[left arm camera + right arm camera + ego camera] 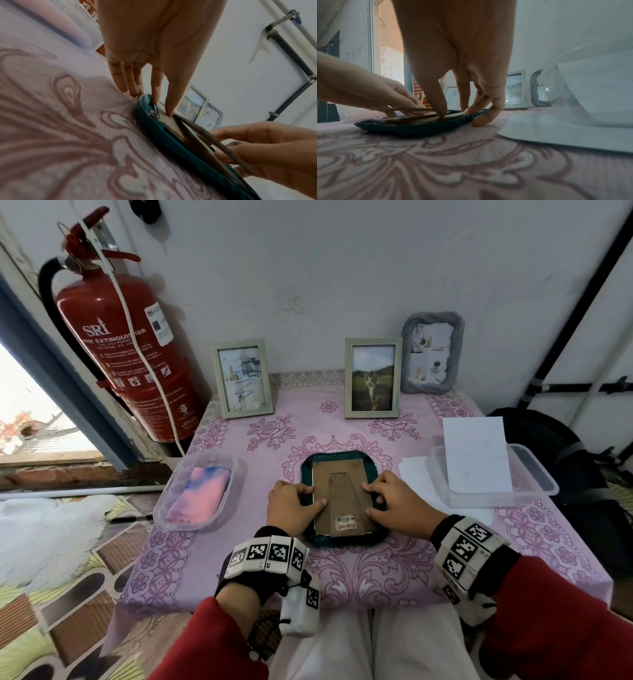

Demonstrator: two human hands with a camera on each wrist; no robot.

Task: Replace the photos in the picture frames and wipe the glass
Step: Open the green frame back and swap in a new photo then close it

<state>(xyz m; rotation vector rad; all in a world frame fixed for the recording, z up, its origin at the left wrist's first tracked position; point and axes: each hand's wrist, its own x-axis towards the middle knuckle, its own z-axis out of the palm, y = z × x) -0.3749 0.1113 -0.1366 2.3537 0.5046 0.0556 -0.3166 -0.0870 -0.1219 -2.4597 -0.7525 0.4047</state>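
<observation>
Teal frame (342, 541) lies face down at the table's centre, near the front edge, long axis running from the person toward the wall; the barcode sticker (345, 520) sits at the end nearest the person. Its rim is ridged and rope-like with rounded corners; the brown backing board (342, 474) is flat, matte fibreboard, with a tapered stand flap (340, 498) lying along the same axis, wide end near the person. In the left wrist view the flap is lifted slightly off the board. Left hand (291, 508) rests on the frame's left edge, fingers straight, thumb tip pressing the board, index fingertip at a small metal tab (156, 110) on the rim. Right hand (397, 505) rests on the right edge, fingers bent down onto rim and board, little finger on the cloth; neither hand encloses anything. Tablecloth (513, 529) is pink with a raised purple floral print. To the left, apart from the frame, a clear tub (236, 470) holds a folded pink-blue cloth (202, 494). To the right, a clear tub (544, 474) holds a white sheet (476, 453), and a second sheet (411, 474) lies beside the right hand. Open cloth lies between frame and wall. Three frames stand at the wall: pale wood (242, 378), pale wood with a cat photo (372, 378), grey ridged (432, 352).
</observation>
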